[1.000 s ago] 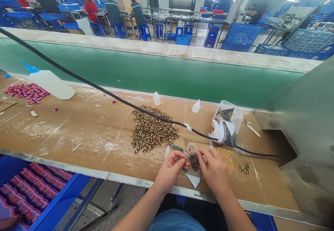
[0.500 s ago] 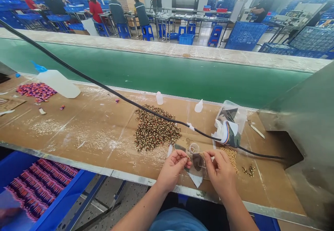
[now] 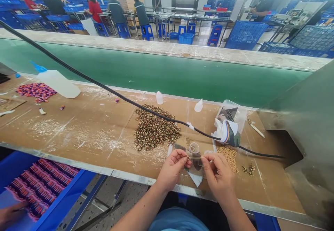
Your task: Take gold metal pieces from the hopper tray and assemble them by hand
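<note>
Near the table's front edge, my left hand (image 3: 173,170) pinches a small dark and gold piece (image 3: 188,157) between thumb and fingertips. My right hand (image 3: 219,173) pinches one end of a thin tan stick (image 3: 195,158), whose other end meets the piece at my left fingertips. Just beyond them stands a small clear round cup (image 3: 193,148). Under the hands lies a clear and dark sheet (image 3: 194,175). A large pile of small dark and gold pieces (image 3: 155,128) sits to the left, and small tan beads (image 3: 228,158) lie right of my right hand.
A black cable (image 3: 117,93) crosses above the table (image 3: 104,154). A clear box (image 3: 241,116) and a white tool (image 3: 257,130) are at right, small white bottles (image 3: 159,98) behind, a large bottle (image 3: 61,83) at left. Another person's hand (image 3: 13,212) is by a blue crate (image 3: 65,203).
My right hand has moved slightly left, bringing the thin stick to the piece in my left hand. The other person's hand at lower left has moved up and shows more.
</note>
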Motion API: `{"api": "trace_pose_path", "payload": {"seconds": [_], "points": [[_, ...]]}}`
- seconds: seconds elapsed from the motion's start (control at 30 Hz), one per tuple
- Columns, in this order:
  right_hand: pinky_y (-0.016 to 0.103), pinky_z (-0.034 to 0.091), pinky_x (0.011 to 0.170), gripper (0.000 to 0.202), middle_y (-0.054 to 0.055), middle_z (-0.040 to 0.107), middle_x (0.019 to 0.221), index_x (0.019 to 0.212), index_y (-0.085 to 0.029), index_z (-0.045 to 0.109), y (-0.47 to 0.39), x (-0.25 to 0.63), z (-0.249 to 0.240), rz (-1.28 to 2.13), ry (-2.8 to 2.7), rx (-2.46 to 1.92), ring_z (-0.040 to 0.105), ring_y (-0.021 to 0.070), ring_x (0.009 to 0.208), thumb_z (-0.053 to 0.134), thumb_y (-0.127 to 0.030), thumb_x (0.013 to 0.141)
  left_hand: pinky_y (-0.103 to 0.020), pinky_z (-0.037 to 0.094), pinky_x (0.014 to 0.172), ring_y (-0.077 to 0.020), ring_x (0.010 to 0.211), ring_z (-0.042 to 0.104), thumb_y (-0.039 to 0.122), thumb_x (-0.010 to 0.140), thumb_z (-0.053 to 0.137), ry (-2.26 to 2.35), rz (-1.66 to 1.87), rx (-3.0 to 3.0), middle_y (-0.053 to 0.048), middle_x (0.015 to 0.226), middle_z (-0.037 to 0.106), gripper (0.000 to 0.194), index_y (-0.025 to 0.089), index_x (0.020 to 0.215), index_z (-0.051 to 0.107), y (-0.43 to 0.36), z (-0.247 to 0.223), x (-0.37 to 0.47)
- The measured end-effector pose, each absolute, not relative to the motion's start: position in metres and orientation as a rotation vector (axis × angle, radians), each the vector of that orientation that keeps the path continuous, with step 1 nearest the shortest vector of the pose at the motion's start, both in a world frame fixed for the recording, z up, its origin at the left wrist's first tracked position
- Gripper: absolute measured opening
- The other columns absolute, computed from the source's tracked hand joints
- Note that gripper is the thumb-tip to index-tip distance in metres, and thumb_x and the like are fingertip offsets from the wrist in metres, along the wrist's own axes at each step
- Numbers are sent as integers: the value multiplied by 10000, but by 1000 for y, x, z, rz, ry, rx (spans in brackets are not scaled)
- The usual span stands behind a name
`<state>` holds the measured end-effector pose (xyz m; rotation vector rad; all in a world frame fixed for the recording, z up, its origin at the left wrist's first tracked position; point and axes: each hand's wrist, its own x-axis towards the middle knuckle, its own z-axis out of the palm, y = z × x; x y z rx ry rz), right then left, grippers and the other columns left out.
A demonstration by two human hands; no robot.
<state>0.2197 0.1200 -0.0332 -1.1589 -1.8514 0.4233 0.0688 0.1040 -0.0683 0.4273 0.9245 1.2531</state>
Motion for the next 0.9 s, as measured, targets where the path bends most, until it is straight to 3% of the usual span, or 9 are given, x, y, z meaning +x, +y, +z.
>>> {"api": "trace_pose_path", "payload": {"seconds": [0.6, 0.9], "points": [[200, 397, 509, 110, 19, 561, 783, 844, -170, 580, 126, 225, -33, 349, -1831, -1170, 476, 85, 557, 508, -214, 915, -238, 427, 664, -108, 671, 568, 341, 638, 777, 945, 1252, 442, -14, 738, 574, 355, 129, 797, 542, 104, -70, 69], [206, 445, 648, 187, 43, 625, 879, 987, -166, 633, 131, 220, -46, 293, -1933, -1207, 599, 113, 737, 469, -246, 942, -225, 443, 646, -110, 660, 568, 347, 586, 807, 1010, 1253, 464, -14, 716, 593, 380, 131, 781, 562, 105, -66, 67]]}}
